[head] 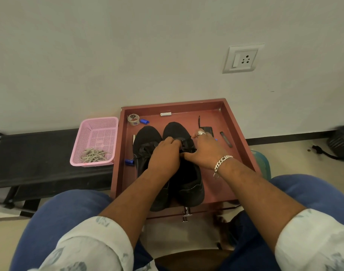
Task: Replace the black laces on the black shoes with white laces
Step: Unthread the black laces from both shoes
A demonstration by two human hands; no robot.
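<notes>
Showing two black shoes, matte and soft-textured: right shoe (186, 173) under both hands, left shoe (145, 141) just beside the left hand. Left hand (164, 153) with fingers curled onto the black laces (183, 144) at the right shoe's throat; right hand (203, 151) touching the same laces, thumb toward the left hand, ringed finger raised, chain bracelet at the wrist; whether the right hand pinches anything cannot be told. Both shoes toes-away in a square, raised-rim reddish-brown tray (239, 133). Beyond the hands: a round tape roll (133, 119), a small white cylinder (165, 114). Well left of the left hand: a pink perforated plastic basket (100, 132) holding pale, loosely coiled white laces (95, 155).
</notes>
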